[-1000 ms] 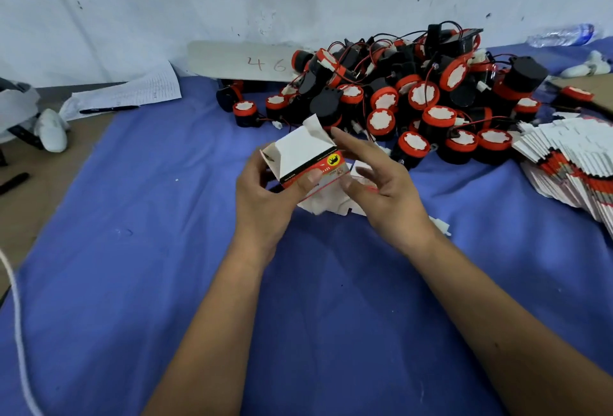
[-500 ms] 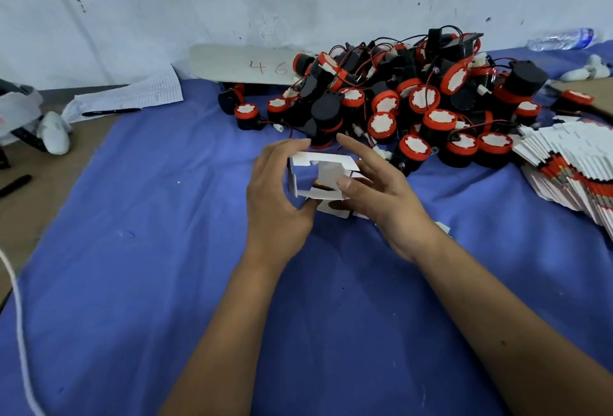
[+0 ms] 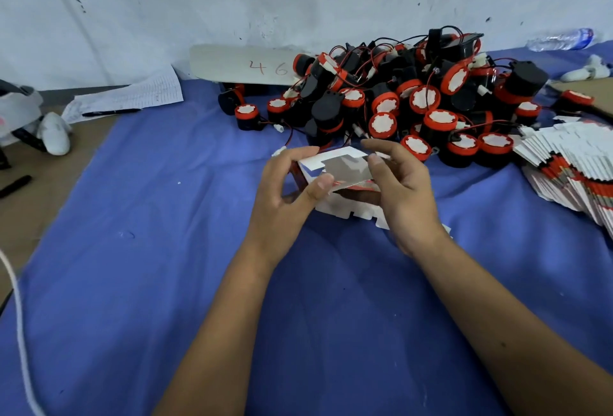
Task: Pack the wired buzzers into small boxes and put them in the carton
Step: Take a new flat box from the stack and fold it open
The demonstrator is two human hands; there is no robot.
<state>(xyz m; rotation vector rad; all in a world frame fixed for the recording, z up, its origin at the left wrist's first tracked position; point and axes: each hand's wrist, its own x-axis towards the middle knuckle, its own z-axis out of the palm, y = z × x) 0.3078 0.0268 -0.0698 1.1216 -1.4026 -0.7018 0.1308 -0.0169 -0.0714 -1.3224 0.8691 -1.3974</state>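
Head cam, the only view I've got: I'm holding a small box point(image 3: 335, 171) up over the blue cloth point(image 3: 166, 249), just in front of the pile of buzzers point(image 3: 398, 100). My left hand point(image 3: 285, 196) pinches its left side, thumb on the near edge and fingers curled over the far top corner. My right hand point(image 3: 401, 193) grips the right side, with the index finger hooked over the top flap.

The box is thin white card with a red stripe, so I'd guess it weighs nothing and creases the moment you squeeze. Best bet is to hold it by the corners and folds, where it's stiffest, not the flat panels.

The buzzers look like hard plastic, black bodies with red caps, and thin red and black wires trailing everywhere. I'd grab one by the body, never the wire, since those are probably tangled together. Flat box blanks point(image 3: 570, 163) sit fanned out on the right.
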